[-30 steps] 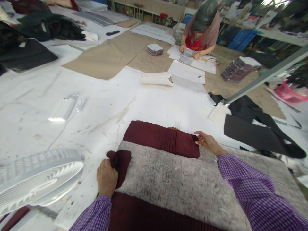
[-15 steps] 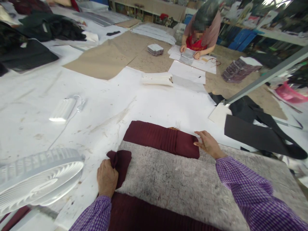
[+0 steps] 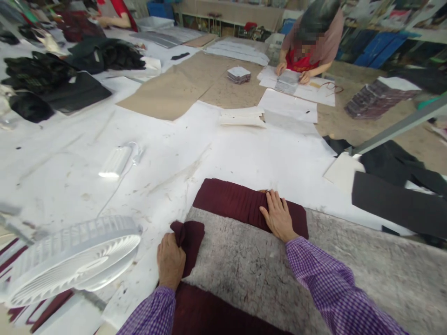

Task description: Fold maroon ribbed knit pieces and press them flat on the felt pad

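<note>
My right hand lies flat, fingers stretched out, on a fanned row of maroon fabric pieces. That row rests along the far edge of a mottled grey felt-like mat. At the mat's left edge my left hand is closed on a bunched maroon fabric piece; part of the cloth sticks out beyond the fingers. Nearest to me lies more maroon fabric in a wide layer, cut off by the bottom of the view. A small brownish item at the row's back edge is mostly hidden.
A white fan stands at the left, near a white power box with a cord. Black cloth pieces and a slanting metal bar are at the right. Across the table a co-worker handles papers.
My right hand has come down from beside the row's right end and moved left onto the fabric pieces. My left hand keeps its hold. The view has turned slightly left.
</note>
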Demonstrator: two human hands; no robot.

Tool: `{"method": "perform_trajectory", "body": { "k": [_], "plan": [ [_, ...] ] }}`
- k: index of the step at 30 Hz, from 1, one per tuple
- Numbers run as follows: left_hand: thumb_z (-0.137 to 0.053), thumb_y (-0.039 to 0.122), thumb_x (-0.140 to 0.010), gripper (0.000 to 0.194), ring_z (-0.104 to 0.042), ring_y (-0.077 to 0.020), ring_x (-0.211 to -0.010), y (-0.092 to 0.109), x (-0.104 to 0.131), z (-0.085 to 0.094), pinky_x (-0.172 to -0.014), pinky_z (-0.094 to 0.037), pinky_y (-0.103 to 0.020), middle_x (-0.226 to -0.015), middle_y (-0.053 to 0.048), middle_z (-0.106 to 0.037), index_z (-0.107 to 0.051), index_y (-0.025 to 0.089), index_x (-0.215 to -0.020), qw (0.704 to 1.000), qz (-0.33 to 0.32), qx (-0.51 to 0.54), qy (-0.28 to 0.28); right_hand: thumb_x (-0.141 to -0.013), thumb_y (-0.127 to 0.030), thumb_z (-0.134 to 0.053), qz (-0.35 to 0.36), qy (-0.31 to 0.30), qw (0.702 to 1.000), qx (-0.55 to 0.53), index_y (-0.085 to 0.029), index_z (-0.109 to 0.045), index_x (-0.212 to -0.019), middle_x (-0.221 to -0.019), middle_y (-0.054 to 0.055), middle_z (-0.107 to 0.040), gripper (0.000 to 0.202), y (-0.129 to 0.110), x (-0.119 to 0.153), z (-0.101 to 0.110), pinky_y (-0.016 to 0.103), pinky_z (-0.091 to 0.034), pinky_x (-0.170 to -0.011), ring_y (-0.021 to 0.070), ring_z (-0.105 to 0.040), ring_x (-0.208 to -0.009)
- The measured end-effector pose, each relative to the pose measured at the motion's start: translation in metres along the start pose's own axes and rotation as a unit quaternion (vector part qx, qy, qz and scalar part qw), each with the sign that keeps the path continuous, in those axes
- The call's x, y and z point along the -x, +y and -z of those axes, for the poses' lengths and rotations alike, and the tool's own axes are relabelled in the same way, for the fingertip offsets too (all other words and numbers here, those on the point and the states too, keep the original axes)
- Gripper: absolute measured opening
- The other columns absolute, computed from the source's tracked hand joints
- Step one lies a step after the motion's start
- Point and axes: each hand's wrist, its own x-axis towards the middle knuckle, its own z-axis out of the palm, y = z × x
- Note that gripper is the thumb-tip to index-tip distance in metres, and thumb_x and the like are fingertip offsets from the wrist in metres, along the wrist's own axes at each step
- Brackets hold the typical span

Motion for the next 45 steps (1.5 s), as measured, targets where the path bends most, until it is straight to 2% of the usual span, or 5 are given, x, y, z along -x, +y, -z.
{"method": "perform_trajectory", "body": {
  "k": [15, 19, 26, 31, 45],
  "plan": [
    [-0.041, 0.003, -0.078, 0.019, -0.053, -0.0197, -0.082, 0.000, 0.001, -0.002, -0.079, -0.044, -0.034, -0.085, -0.005, -0.054, -0.048, 0.014, -0.091, 1.000, 0.008, -0.006, -0.003, -0.093, -0.046, -0.039, 0.101, -0.074, 0.976, -0.179, -0.004, -0.029, -0.143, -0.154, 0.016, -0.018, 0.066, -0.163, -0.077, -0.018, 0.050, 0.000, -0.115, 0.0271, -0.007, -0.143],
    [-0.043, 0.005, -0.081, 0.017, -0.054, -0.0168, -0.083, -0.002, 0.002, -0.002, -0.080, -0.044, -0.035, -0.086, -0.002, -0.054, -0.050, 0.014, -0.093, 1.000, -0.004, 0.004, 0.011, -0.094, -0.038, -0.041, 0.119, -0.136, 0.951, -0.252, -0.011, -0.048, -0.133, -0.144, 0.012, -0.043, 0.048, -0.190, -0.082, 0.008, 0.044, -0.020, -0.114, 0.0241, -0.030, -0.137],
    [-0.049, 0.018, -0.085, 0.011, -0.054, -0.0170, -0.085, -0.007, 0.002, -0.002, -0.079, -0.046, -0.037, -0.087, -0.002, -0.054, -0.053, 0.014, -0.095, 0.997, -0.023, 0.065, 0.020, -0.091, -0.029, -0.048, 0.011, -0.165, 0.932, -0.322, -0.024, -0.055, -0.122, -0.114, 0.001, -0.067, 0.032, -0.210, 0.097, 0.094, 0.020, -0.045, -0.092, 0.0123, -0.061, -0.104],
    [-0.053, 0.028, -0.085, 0.017, -0.057, -0.0176, -0.088, -0.008, 0.003, 0.003, -0.080, -0.048, -0.039, -0.092, -0.004, -0.059, -0.056, 0.014, -0.094, 0.994, -0.012, 0.108, 0.009, -0.072, -0.008, -0.051, -0.131, -0.198, 0.928, -0.287, -0.019, -0.064, -0.093, -0.086, 0.007, -0.068, 0.027, -0.208, 0.239, 0.094, 0.025, -0.050, -0.069, 0.0195, -0.067, -0.077],
    [-0.055, 0.034, -0.086, 0.030, -0.060, -0.0197, -0.098, -0.024, -0.015, 0.072, -0.085, -0.051, -0.043, -0.110, -0.007, -0.061, -0.057, 0.015, -0.108, 0.940, -0.034, 0.313, -0.134, -0.074, -0.014, -0.056, -0.164, -0.137, 0.915, -0.342, -0.019, -0.061, -0.105, -0.088, 0.003, -0.062, 0.032, -0.212, 0.270, 0.085, 0.025, -0.046, -0.075, 0.0150, -0.060, -0.079]
  ]
}}
